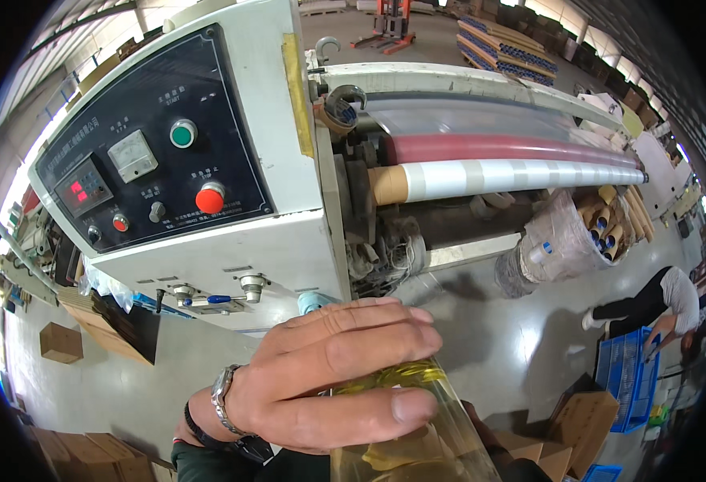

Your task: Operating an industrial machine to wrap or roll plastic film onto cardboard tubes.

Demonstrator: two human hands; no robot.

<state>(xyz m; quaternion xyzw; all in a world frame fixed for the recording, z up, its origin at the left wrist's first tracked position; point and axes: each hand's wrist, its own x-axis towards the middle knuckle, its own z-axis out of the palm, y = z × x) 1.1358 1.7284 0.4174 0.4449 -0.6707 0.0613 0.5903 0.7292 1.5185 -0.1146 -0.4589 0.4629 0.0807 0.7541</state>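
Observation:
My left hand point(333, 377) reaches in from the lower left, with a metal watch point(221, 391) and a dark band at the wrist. Its fingers and thumb are closed over the upper end of a glossy, see-through yellowish block point(417, 450), which looks like wound clear tape. Brownish shapes show through its side, and the lower edge of the picture cuts it off. Beside the block's right edge, a small shadowed part of my right hand point(481, 426) seems to show; its fingers are hidden.
Ahead stands a white machine with a dark control panel point(160, 145). A white-banded roll point(521, 178) and a red roller point(497, 149) extend rightward. A wrapped bin point(558, 245) holds cardboard tubes. At right, a person point(678, 297) bends over blue crates point(626, 377). Cartons point(586, 426) lie lower right.

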